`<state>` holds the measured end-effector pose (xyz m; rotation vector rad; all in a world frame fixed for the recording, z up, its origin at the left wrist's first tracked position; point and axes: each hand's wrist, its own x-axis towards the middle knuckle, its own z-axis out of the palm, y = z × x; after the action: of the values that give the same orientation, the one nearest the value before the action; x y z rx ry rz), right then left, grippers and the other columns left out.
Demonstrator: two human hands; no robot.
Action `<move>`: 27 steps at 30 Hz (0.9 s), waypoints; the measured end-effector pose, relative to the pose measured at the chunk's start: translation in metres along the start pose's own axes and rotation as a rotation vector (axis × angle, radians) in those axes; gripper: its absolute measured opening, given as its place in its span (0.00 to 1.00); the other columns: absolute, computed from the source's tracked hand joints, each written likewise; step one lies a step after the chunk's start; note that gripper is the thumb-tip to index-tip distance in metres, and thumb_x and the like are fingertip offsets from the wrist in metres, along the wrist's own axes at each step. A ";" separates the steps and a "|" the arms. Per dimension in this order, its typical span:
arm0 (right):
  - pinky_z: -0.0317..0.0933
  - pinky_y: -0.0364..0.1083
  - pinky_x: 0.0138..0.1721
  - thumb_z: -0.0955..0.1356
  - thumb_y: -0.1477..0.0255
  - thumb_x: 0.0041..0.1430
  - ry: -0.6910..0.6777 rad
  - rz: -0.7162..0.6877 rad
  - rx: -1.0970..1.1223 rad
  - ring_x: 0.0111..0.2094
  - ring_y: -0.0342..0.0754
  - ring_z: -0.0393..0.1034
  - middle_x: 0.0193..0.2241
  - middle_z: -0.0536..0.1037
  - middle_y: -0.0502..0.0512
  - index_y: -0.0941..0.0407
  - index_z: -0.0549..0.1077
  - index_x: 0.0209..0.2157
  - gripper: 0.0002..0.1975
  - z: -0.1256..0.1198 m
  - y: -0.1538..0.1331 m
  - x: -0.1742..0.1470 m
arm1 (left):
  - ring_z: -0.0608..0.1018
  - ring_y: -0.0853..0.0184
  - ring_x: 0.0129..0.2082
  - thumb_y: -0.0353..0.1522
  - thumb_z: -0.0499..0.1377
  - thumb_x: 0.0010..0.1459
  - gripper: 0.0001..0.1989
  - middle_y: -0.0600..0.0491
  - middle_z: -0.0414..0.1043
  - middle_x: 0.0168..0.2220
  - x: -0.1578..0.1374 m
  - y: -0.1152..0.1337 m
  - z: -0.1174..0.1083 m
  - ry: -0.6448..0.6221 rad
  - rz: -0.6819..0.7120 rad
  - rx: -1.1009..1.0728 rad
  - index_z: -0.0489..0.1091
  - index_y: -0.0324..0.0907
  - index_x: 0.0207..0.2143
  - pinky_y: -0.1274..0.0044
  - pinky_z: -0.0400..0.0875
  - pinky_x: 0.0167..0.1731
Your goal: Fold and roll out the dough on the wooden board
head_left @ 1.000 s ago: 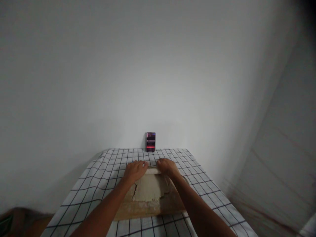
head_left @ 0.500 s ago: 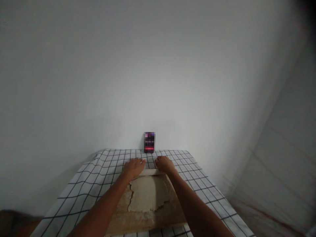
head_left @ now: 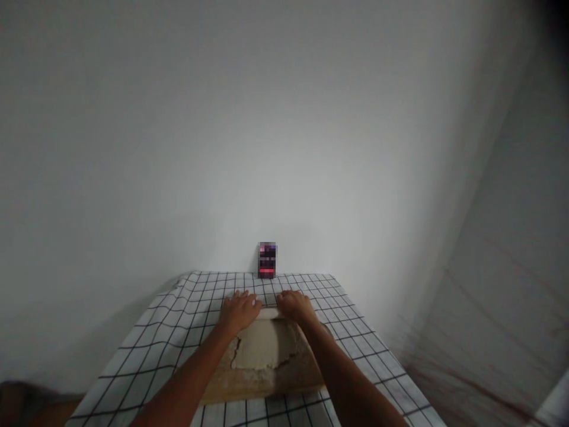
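Observation:
A pale rolling pin point(head_left: 269, 313) lies crosswise at the far edge of a flattened sheet of dough point(head_left: 262, 345). The dough has ragged, cracked edges on its left and near sides and rests on a wooden board point(head_left: 262, 387). My left hand point(head_left: 240, 309) is over the pin's left end, fingers draped forward and somewhat apart. Over the right end, my right hand point(head_left: 297, 306) has its fingers curled more tightly. Both hands hide the ends of the pin, and my forearms cover the sides of the board.
A white cloth with a dark grid point(head_left: 355, 344) covers the table. A phone-like device point(head_left: 267, 261) with a blurred screen leans upright against the pale wall point(head_left: 284, 148) at the table's far edge. A brownish object point(head_left: 40, 406) shows at the lower left.
My hands and the pin sit slightly nearer to me relative to the phone. The view has shifted a little, and the board's far right corner now shows beside my right forearm.

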<state>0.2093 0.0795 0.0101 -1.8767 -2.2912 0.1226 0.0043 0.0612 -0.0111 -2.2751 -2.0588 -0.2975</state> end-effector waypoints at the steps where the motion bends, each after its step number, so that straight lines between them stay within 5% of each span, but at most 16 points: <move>1: 0.71 0.57 0.57 0.57 0.67 0.79 0.010 -0.023 -0.018 0.58 0.59 0.79 0.56 0.84 0.65 0.54 0.82 0.53 0.22 0.000 0.000 -0.006 | 0.69 0.42 0.73 0.41 0.51 0.75 0.24 0.43 0.72 0.71 -0.005 0.001 0.001 0.046 0.023 0.022 0.78 0.46 0.64 0.47 0.63 0.70; 7: 0.73 0.56 0.52 0.59 0.71 0.78 0.099 -0.146 -0.154 0.53 0.60 0.81 0.51 0.85 0.65 0.55 0.81 0.52 0.19 0.003 0.000 -0.041 | 0.76 0.44 0.67 0.38 0.52 0.75 0.21 0.42 0.79 0.64 -0.032 0.006 0.003 0.189 0.098 0.036 0.84 0.48 0.55 0.48 0.70 0.64; 18: 0.69 0.53 0.58 0.57 0.73 0.80 0.121 -0.085 -0.104 0.60 0.58 0.77 0.56 0.83 0.66 0.57 0.82 0.51 0.22 -0.006 -0.014 -0.089 | 0.80 0.53 0.61 0.42 0.50 0.76 0.22 0.48 0.83 0.60 -0.086 0.015 -0.017 0.253 0.164 -0.046 0.79 0.50 0.60 0.58 0.66 0.67; 27: 0.64 0.55 0.65 0.59 0.69 0.80 0.149 -0.142 -0.103 0.67 0.58 0.70 0.64 0.77 0.67 0.56 0.79 0.57 0.20 0.008 -0.002 -0.093 | 0.76 0.52 0.68 0.45 0.53 0.75 0.24 0.46 0.77 0.67 -0.100 0.017 -0.022 0.213 0.154 -0.092 0.77 0.47 0.64 0.57 0.61 0.73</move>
<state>0.2234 -0.0119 -0.0052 -1.6977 -2.3583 -0.1512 0.0100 -0.0427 -0.0067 -2.3210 -1.7919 -0.6067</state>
